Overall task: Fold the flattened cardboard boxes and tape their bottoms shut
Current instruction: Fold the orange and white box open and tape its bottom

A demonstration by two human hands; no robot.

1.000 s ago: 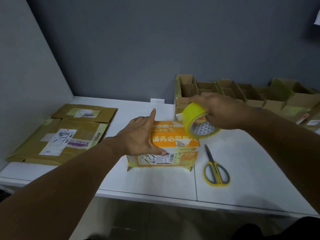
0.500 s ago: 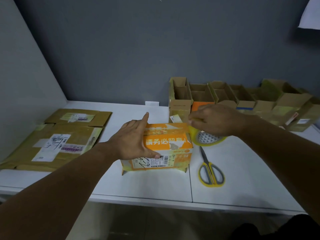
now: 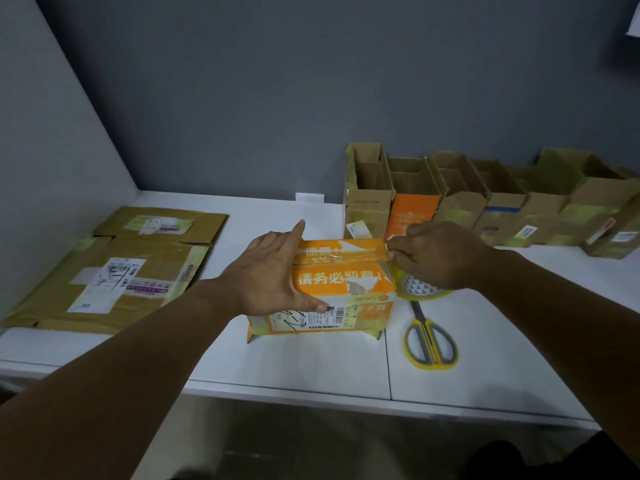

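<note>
White table (image 3: pixel 311 368) bears a box (image 3: pixel 346 282); left hand (image 3: pixel 270 275) presses it, fingers straight; right hand (image 3: pixel 440 258) fingers clamp tape roll (image 3: pixel 419 289) beside it.

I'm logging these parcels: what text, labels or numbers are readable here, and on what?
"请务必": white, on the orange box pressed by the left hand; later characters torn, unclear.
Its far flap: blurred under tape running to the tape roll in the right hand.
Its barcode label: too small.
Labels on the flattened cardboard: too small.
Labels on the folded boxes: too small.
</note>
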